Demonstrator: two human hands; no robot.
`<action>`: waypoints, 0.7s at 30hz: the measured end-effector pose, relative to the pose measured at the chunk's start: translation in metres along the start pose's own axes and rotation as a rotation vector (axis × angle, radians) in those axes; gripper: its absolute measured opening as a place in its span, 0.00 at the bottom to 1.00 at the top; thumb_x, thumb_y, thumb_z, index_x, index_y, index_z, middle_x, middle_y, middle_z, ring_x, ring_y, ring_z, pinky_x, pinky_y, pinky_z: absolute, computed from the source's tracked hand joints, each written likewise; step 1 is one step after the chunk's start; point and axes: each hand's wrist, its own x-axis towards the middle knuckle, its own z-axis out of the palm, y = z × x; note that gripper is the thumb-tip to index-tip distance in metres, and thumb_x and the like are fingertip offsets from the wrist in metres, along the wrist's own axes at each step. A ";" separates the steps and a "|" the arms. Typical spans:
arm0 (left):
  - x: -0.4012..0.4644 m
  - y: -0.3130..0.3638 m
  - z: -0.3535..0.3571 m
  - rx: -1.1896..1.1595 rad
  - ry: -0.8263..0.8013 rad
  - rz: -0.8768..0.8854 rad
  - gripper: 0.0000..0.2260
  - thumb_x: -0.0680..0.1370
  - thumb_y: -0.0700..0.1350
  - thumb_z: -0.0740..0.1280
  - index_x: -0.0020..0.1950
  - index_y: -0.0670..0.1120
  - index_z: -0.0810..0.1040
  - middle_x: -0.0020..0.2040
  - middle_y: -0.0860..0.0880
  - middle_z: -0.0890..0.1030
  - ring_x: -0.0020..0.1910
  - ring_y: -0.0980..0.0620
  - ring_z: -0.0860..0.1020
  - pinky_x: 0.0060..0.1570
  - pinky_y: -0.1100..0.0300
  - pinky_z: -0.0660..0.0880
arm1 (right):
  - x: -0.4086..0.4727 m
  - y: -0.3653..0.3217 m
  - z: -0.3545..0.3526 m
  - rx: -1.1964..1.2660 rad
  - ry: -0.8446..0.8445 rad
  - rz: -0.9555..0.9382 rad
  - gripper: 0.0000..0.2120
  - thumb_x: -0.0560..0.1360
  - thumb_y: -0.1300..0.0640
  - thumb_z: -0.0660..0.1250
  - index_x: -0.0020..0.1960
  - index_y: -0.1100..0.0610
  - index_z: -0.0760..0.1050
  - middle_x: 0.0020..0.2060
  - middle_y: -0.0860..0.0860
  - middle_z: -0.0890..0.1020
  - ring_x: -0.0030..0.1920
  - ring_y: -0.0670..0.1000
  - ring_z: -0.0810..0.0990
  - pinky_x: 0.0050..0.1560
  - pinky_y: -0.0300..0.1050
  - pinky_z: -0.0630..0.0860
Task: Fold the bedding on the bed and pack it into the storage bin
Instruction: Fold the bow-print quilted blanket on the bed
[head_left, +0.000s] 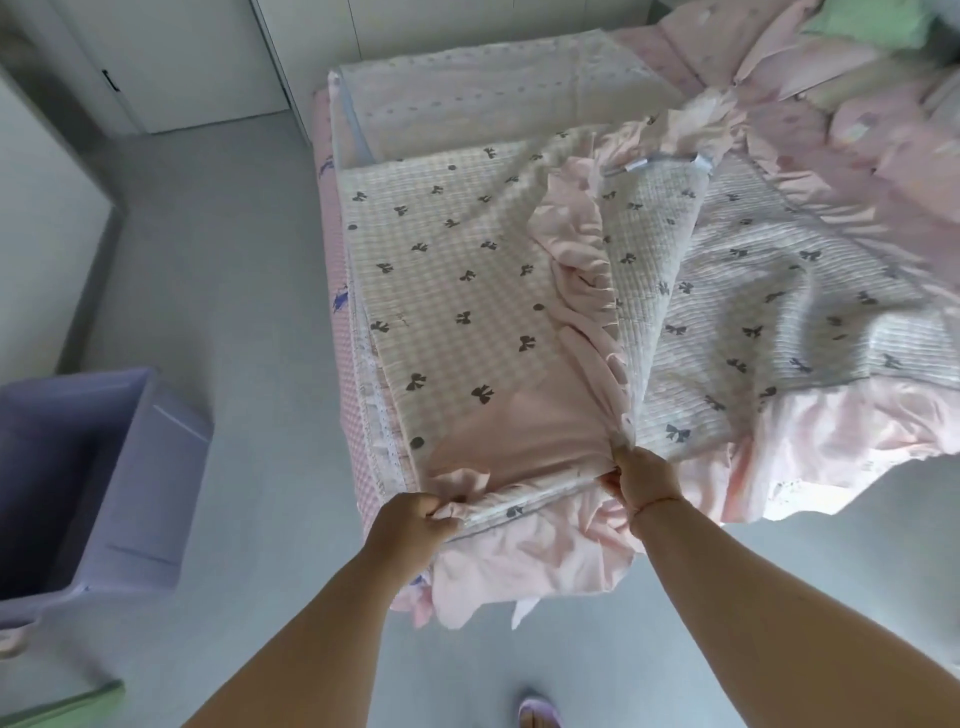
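A pink checked quilt with grey bows and a pink ruffle lies partly folded on the bed, one half turned over toward the left. My left hand grips its near edge at the bed's corner. My right hand pinches the same edge a little to the right, where the ruffle meets the fold. The quilt's other half spreads rumpled to the right. A purple storage bin stands open on the floor at the left.
A folded white dotted sheet lies at the bed's far end. More pink bedding and a green pillow are heaped at the back right. White wardrobe doors stand behind. A slippered foot shows on the grey floor.
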 end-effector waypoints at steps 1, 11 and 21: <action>-0.003 -0.002 0.005 0.005 -0.002 -0.007 0.15 0.74 0.45 0.71 0.28 0.50 0.73 0.26 0.53 0.72 0.28 0.58 0.70 0.28 0.68 0.66 | -0.002 0.006 -0.003 -0.030 0.003 -0.003 0.22 0.79 0.47 0.60 0.34 0.60 0.74 0.28 0.57 0.77 0.31 0.57 0.77 0.39 0.53 0.76; -0.007 -0.002 0.016 0.017 -0.145 0.023 0.14 0.76 0.55 0.69 0.57 0.50 0.82 0.53 0.54 0.83 0.53 0.56 0.80 0.48 0.67 0.71 | -0.017 0.012 -0.021 -0.008 -0.050 0.063 0.15 0.80 0.56 0.59 0.38 0.62 0.74 0.29 0.56 0.76 0.29 0.53 0.75 0.23 0.38 0.73; 0.020 0.086 0.006 -0.119 -0.070 0.091 0.16 0.81 0.53 0.62 0.59 0.43 0.80 0.49 0.46 0.85 0.52 0.50 0.82 0.57 0.52 0.77 | -0.026 -0.017 -0.063 0.137 -0.031 0.099 0.18 0.81 0.51 0.59 0.39 0.62 0.75 0.31 0.56 0.78 0.32 0.53 0.77 0.34 0.43 0.76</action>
